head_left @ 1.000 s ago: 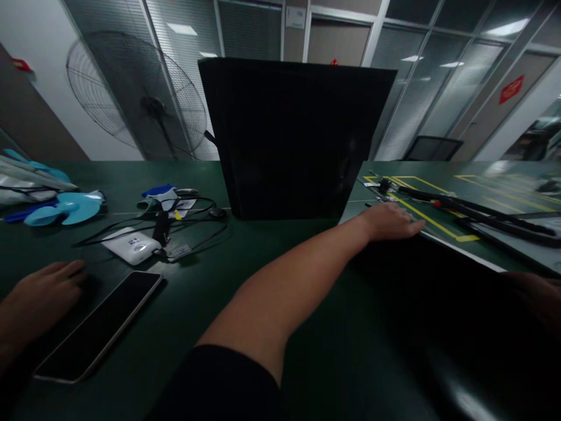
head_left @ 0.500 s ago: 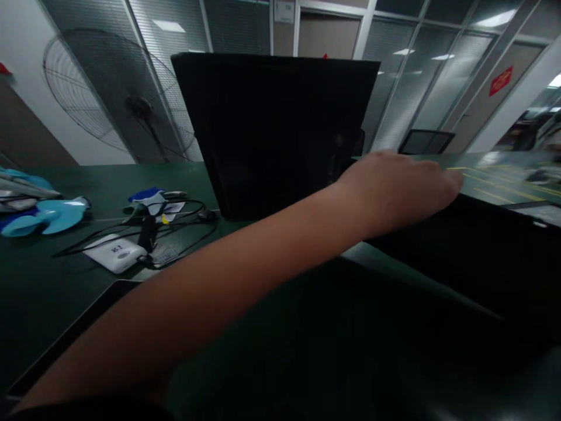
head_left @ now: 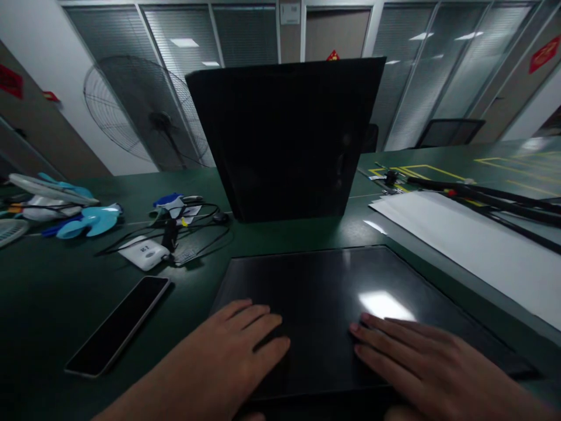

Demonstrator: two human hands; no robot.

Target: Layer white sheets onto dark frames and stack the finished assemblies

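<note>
A dark glossy panel [head_left: 342, 304] lies flat on the green table [head_left: 52, 304], near the person and centred in the view, its far edge running left to right just short of an upright black board [head_left: 287, 140] that stands farther back. The left hand [head_left: 232, 351] rests palm down on the panel's near left part, fingers spread and loose, gripping nothing; its thumb side lies toward the middle. The right hand [head_left: 416, 362] lies flat on the near right part in the same way, fingers extended toward the left and far, released, with a bright ceiling reflection just beyond its fingertips. A bare strip of panel shows between the two hands. The panel's left edge slants away from a dark phone [head_left: 120, 324] lying face up on the table, with a band of bare table between them. Farther left and back sit a white device [head_left: 144, 252] tangled with black cables [head_left: 197, 225], and blue fan blades [head_left: 90, 219] near the far left edge. To the right, the panel's edge runs close beside a white sheet [head_left: 473, 245], a narrow strip of green table separating them; beyond the sheet lie black rods [head_left: 486, 196] across yellow floor-tape markings. Open table shows between the panel's far edge and the upright board.
</note>
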